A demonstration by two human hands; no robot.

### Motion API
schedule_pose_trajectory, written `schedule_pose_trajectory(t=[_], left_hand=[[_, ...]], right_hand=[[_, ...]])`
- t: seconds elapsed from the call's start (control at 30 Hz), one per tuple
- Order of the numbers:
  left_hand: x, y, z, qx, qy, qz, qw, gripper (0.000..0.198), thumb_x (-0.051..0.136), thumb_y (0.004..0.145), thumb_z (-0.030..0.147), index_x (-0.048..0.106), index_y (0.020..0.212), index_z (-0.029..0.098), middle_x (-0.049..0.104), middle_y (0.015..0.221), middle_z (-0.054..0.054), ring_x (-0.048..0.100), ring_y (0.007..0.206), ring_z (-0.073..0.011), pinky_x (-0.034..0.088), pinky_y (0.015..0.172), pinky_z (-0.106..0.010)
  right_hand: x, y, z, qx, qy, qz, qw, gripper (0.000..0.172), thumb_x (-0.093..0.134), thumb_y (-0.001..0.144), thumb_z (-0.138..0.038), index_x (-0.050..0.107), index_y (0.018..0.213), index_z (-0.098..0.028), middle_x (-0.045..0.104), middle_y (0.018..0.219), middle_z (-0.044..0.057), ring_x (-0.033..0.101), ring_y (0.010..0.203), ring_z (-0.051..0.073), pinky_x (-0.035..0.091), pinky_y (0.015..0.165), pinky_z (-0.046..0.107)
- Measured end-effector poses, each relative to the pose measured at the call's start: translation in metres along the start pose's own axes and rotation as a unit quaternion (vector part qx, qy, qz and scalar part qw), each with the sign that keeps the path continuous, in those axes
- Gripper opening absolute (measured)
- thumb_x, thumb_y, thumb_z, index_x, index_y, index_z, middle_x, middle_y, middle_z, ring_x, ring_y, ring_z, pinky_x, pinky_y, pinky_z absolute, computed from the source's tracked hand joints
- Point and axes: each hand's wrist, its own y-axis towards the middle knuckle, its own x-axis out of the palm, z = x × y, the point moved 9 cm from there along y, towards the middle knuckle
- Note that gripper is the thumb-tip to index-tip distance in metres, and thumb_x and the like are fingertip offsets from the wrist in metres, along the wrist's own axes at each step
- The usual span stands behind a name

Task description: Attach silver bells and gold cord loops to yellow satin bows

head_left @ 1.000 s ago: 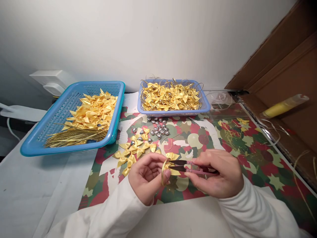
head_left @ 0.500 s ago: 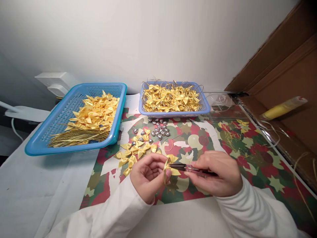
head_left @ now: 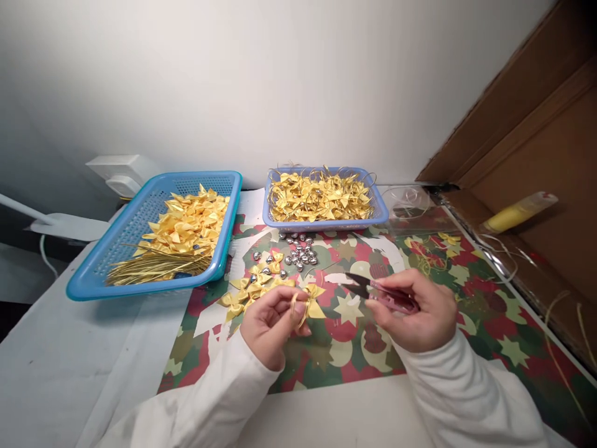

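Note:
My left hand (head_left: 270, 323) pinches a small yellow ribbon bow with a gold wire loop (head_left: 305, 305) just above the patterned paper. My right hand (head_left: 420, 314) grips pink-handled thread snips (head_left: 377, 291), blades apart and pointing left, a short gap away from the bow. A little pile of yellow bows (head_left: 254, 287) lies just beyond my left hand. Silver beads (head_left: 301, 250) are scattered behind that pile.
A large blue basket (head_left: 135, 230) at the left holds yellow bows and gold wire strips. A smaller blue basket (head_left: 373, 208) at the back holds bows with loops. Red-green patterned paper (head_left: 466, 298) covers the table. A brown cardboard wall and a yellow tube (head_left: 515, 214) stand right.
The snips have drawn back to the right, away from the bow, and their blades now stand apart. My left hand still holds the bow. The view has tilted up slightly.

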Motion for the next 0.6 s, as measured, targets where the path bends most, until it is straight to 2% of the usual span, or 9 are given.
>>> schedule_pose_trajectory(t=[0.1,0.13,0.2,0.27,0.33,0.4,0.47,0.53,0.6], left_hand=[[-0.001,0.013,0.031,0.071,0.128,-0.033,0.989,0.012,0.057,0.078,0.028,0.059,0.081,0.017,0.054,0.050,0.003,0.050,0.043,-0.0090,0.040,0.042,-0.019],[0.006,0.014,0.051,0.142,0.209,-0.068,0.965,0.010,0.057,0.078,0.025,0.061,0.078,0.017,0.057,0.052,0.002,0.050,0.044,-0.0094,0.040,0.044,-0.020],[0.024,0.008,0.083,0.278,0.333,-0.144,0.890,0.009,0.057,0.075,0.020,0.065,0.078,0.018,0.066,0.064,-0.003,0.055,0.052,-0.0117,0.043,0.051,-0.022],[0.035,0.008,0.098,0.335,0.391,-0.184,0.837,0.014,0.053,0.076,0.019,0.066,0.081,0.020,0.068,0.070,-0.004,0.058,0.058,-0.0136,0.044,0.055,-0.023],[0.052,0.011,0.099,0.360,0.440,-0.273,0.776,0.016,0.053,0.074,0.021,0.067,0.069,0.024,0.064,0.057,-0.001,0.054,0.054,-0.0139,0.043,0.057,-0.025],[0.050,0.034,0.111,0.363,0.448,-0.241,0.781,0.017,0.052,0.076,0.024,0.069,0.072,0.023,0.064,0.060,-0.002,0.049,0.050,-0.0119,0.040,0.053,-0.024],[0.037,0.073,0.130,0.334,0.455,-0.131,0.815,0.013,0.057,0.074,0.027,0.067,0.073,0.020,0.059,0.055,0.001,0.044,0.047,-0.0106,0.036,0.050,-0.023],[0.030,0.109,0.144,0.300,0.475,-0.060,0.825,0.008,0.062,0.070,0.024,0.066,0.069,0.018,0.056,0.053,0.002,0.043,0.049,-0.0105,0.036,0.053,-0.023],[0.031,0.138,0.157,0.296,0.476,-0.028,0.828,0.012,0.058,0.074,0.024,0.065,0.070,0.016,0.058,0.056,0.000,0.045,0.051,-0.0111,0.038,0.055,-0.025]], right_hand=[[0.008,0.002,0.026,0.074,-0.004,-0.017,0.997,0.016,0.067,0.068,-0.030,0.055,0.073,-0.019,0.062,0.055,-0.001,0.058,0.044,0.012,0.045,0.042,0.021],[0.013,0.002,0.032,0.087,-0.014,-0.035,0.996,0.016,0.066,0.069,-0.030,0.055,0.071,-0.019,0.063,0.055,-0.001,0.058,0.044,0.013,0.046,0.043,0.022],[0.020,0.004,0.042,0.097,-0.039,-0.058,0.993,0.017,0.066,0.067,-0.032,0.055,0.068,-0.019,0.063,0.054,-0.001,0.058,0.044,0.013,0.045,0.044,0.022],[0.021,0.005,0.047,0.098,-0.053,-0.058,0.992,0.018,0.065,0.067,-0.033,0.054,0.067,-0.019,0.062,0.052,-0.001,0.057,0.044,0.013,0.044,0.044,0.022],[0.020,0.005,0.050,0.100,-0.058,-0.047,0.992,0.019,0.064,0.068,-0.034,0.053,0.065,-0.020,0.060,0.051,-0.002,0.056,0.044,0.013,0.043,0.045,0.022],[0.020,0.003,0.052,0.107,-0.063,-0.037,0.992,0.019,0.063,0.068,-0.035,0.052,0.065,-0.020,0.060,0.051,-0.002,0.056,0.044,0.014,0.042,0.045,0.023],[0.023,0.001,0.057,0.121,-0.078,-0.044,0.989,0.019,0.063,0.068,-0.036,0.053,0.066,-0.020,0.061,0.053,-0.001,0.056,0.045,0.014,0.042,0.047,0.024],[0.032,-0.002,0.065,0.136,-0.119,-0.082,0.980,0.017,0.063,0.069,-0.035,0.055,0.067,-0.020,0.062,0.057,0.000,0.058,0.052,0.016,0.042,0.051,0.025],[0.041,-0.004,0.073,0.144,-0.166,-0.128,0.967,0.016,0.064,0.069,-0.033,0.058,0.065,-0.019,0.063,0.062,0.002,0.058,0.063,0.018,0.042,0.058,0.027]])
